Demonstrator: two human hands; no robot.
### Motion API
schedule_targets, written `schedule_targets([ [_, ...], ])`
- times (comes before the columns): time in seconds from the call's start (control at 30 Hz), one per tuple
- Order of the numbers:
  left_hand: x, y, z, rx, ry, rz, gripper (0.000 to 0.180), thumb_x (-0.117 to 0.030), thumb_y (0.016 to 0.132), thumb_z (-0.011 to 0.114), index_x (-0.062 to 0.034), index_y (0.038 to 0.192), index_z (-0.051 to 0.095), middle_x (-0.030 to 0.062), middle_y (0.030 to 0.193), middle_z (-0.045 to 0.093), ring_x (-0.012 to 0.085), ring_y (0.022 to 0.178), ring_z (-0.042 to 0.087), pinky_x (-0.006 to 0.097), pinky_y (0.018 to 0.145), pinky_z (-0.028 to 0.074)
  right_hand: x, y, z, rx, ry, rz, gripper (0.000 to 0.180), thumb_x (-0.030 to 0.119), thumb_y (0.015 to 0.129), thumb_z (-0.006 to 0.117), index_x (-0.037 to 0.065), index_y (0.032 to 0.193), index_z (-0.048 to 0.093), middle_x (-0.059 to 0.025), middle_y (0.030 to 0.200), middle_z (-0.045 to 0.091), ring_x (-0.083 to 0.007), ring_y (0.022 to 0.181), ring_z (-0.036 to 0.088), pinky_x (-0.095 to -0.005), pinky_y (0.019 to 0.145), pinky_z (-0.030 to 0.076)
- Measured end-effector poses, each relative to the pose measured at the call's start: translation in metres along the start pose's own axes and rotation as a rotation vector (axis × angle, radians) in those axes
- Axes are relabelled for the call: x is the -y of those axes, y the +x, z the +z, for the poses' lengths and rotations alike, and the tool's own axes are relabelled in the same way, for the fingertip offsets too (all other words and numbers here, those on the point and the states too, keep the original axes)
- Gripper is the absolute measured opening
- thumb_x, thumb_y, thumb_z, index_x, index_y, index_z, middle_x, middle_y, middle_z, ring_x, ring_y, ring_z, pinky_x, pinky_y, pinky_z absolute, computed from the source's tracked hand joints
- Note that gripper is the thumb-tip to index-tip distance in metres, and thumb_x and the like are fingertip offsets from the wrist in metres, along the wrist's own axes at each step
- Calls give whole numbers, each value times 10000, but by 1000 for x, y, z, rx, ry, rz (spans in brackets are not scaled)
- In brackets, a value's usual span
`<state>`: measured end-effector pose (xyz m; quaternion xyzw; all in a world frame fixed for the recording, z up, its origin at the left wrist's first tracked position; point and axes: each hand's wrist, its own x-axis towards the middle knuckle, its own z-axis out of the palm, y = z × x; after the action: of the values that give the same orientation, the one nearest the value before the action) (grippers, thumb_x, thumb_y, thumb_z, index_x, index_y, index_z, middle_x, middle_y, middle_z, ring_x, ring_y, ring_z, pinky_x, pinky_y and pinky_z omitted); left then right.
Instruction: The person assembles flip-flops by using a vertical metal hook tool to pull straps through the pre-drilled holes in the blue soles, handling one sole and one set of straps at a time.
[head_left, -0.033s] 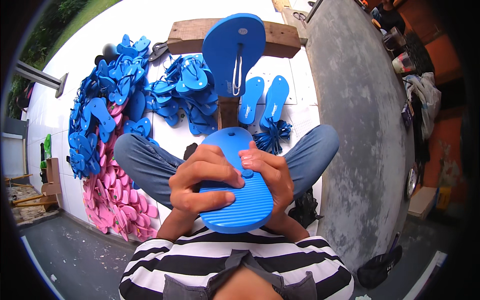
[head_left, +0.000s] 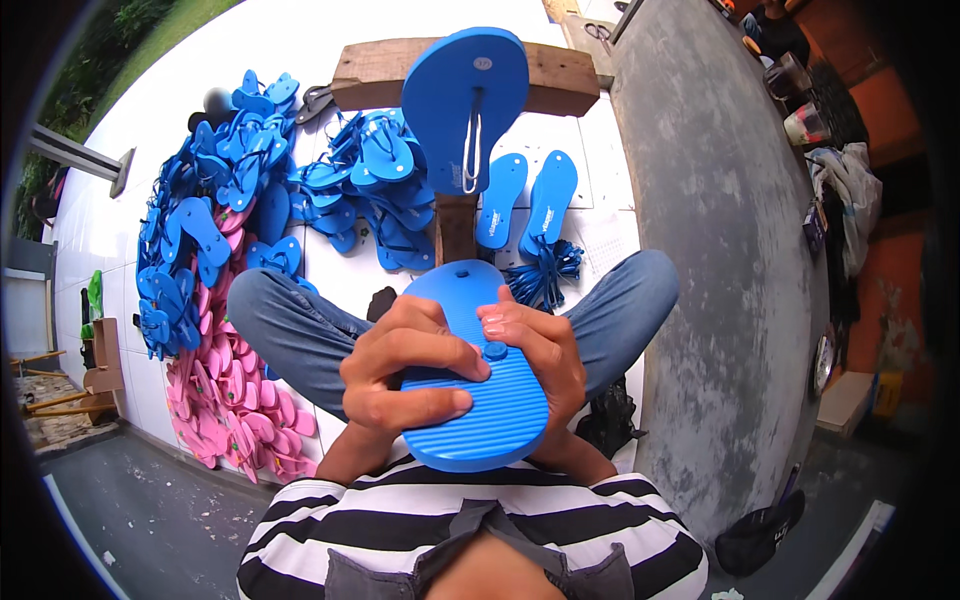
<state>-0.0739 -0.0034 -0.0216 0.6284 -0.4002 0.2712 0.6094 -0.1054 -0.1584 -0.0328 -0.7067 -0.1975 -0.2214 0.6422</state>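
Both my hands grip one blue flip-flop sole (head_left: 478, 420), its ribbed underside facing up. My left hand (head_left: 410, 365) clasps the left edge, with fingers bent over the ribs. From the other side my right hand (head_left: 540, 350) wraps the right edge, its fingertips beside a round blue strap plug (head_left: 495, 350) on the underside. A small dark hole shows near the sole's far end. Just beyond, another blue sole (head_left: 465, 80) rests on a wooden stand (head_left: 560, 80), with a thin metal loop (head_left: 474, 150) lying along it.
Two blue soles (head_left: 548, 205) lie right of the stand, above a bundle of blue straps (head_left: 545, 275). Heaped blue flip-flops (head_left: 385, 150) and pink flip-flops (head_left: 235, 390) spread to the left. A grey concrete ledge (head_left: 710, 250) runs along the right; scissors (head_left: 598, 32) lie at its far end.
The sole in my hands has shifted very slightly toward me. Both hands keep their hold on it, and the rest looks the same.
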Motion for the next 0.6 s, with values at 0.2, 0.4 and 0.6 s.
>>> schedule_targets([
  [0.2, 9, -9, 7, -48, 111, -82, 301, -218, 766, 795, -120, 995, 627, 128, 918, 688, 217, 754, 629, 344, 664, 488, -14, 1, -2, 48, -27, 114, 370, 95, 829, 737, -17, 1153, 598, -168, 1108, 627, -312, 1030, 639, -459, 998, 483],
  [0.4, 23, -26, 7, -130, 241, -467, 445, 9, 782, 780, -36, 1125, 499, 181, 985, 661, 244, 868, 671, 329, 761, 531, -22, 7, 6, 135, -191, 236, 421, 42, 894, 652, 6, 1301, 554, -188, 1116, 620, -373, 985, 640, -387, 856, 513],
  [0.6, 48, -45, -12, -299, -152, -1078, 357, -61, 879, 731, 11, 1160, 522, 90, 1025, 668, 135, 887, 660, 254, 787, 528, -80, 0, -24, 448, -93, 343, 418, 164, 977, 582, 43, 1371, 512, -210, 1020, 666, -350, 942, 663, -389, 825, 512],
])
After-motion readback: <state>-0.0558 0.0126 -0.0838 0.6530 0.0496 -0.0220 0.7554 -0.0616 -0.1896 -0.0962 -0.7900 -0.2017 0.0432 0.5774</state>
